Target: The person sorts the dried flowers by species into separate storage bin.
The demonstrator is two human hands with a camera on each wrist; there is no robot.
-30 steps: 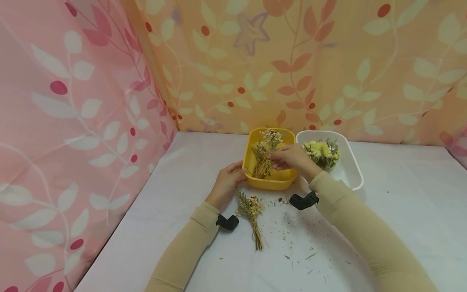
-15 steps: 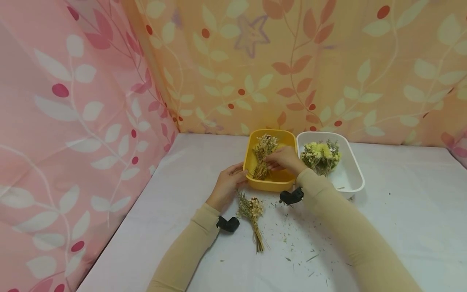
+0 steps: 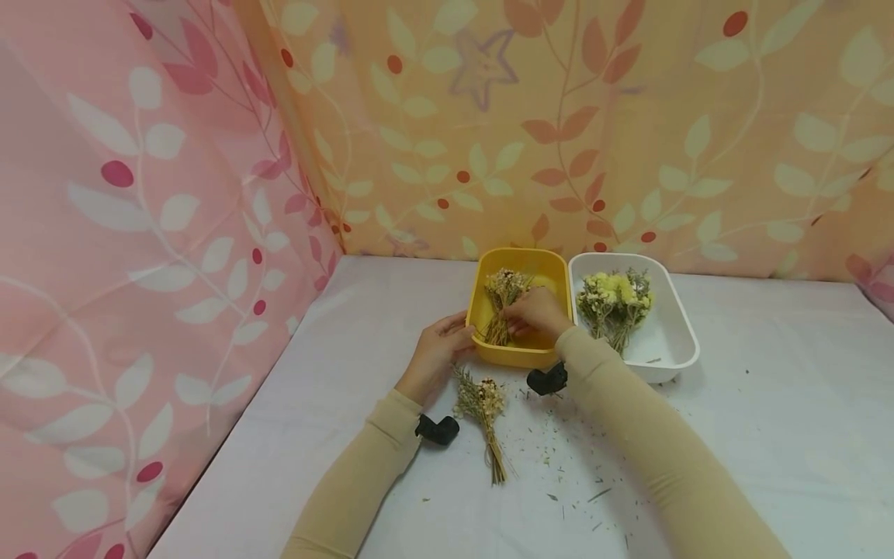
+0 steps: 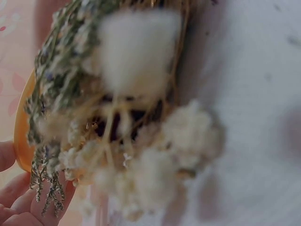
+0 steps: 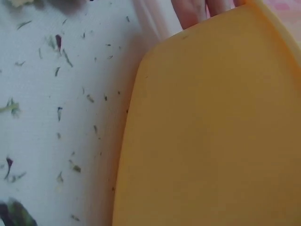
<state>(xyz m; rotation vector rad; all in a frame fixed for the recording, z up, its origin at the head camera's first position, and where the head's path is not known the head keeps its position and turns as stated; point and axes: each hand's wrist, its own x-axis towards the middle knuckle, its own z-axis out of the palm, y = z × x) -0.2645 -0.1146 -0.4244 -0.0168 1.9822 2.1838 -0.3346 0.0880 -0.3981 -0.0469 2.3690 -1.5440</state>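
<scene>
A yellow plastic tub [image 3: 517,357] stands at the back of the table. My left hand [image 3: 436,349] holds it at its left front corner, with fingers along the outer wall. Inside the tub, my right hand [image 3: 538,310] grips the stems of a bunch of dried flowers [image 3: 506,285], its pale heads pointing to the back. A second dried bunch [image 3: 485,400] lies on the table just in front, stems towards me. Its blurred white and green heads [image 4: 188,136] fill the left wrist view. The tub's wall [image 5: 202,132] hides the right hand's fingers in the right wrist view.
To the right, against the yellow tub, stands a white tub [image 3: 660,371] holding yellow and white dried flowers [image 3: 615,291]. Bits of leaf and stem [image 3: 598,494] are scattered over the white table. Leaf-patterned cloth [image 3: 419,155] walls the back and left side.
My right hand has moved left and towards me inside the yellow tub, bringing the flower bunch lower into it. My left hand has kept its place at the corner.
</scene>
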